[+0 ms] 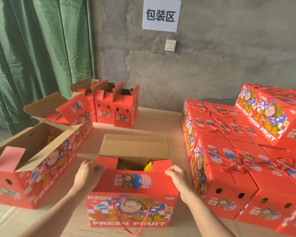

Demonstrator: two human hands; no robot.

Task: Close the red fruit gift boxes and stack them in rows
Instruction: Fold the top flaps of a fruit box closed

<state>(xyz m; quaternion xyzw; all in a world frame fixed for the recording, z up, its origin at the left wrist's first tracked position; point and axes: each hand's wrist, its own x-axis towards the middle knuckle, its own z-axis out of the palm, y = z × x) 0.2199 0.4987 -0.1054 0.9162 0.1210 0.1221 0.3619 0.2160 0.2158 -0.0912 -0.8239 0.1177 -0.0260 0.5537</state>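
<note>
Open red printed cardboard gift box (pixel 132 207) sits square in front of you on the tan surface (pixel 154 120), long axis running left to right. Your left hand (pixel 90 170) and right hand (pixel 175 173) are at its two top ends, fingers curled onto the near red flap (pixel 132 182), one hand per corner. The far brown cardboard flap (pixel 135 146) stands upright just beyond your fingers. Yellow net-wrapped fruit (pixel 148 166) shows in the gap between the flaps. Judgement: the far flap folds toward you next. Rows of closed red boxes (pixel 229 151) lie to the right, nearer your right hand.
</note>
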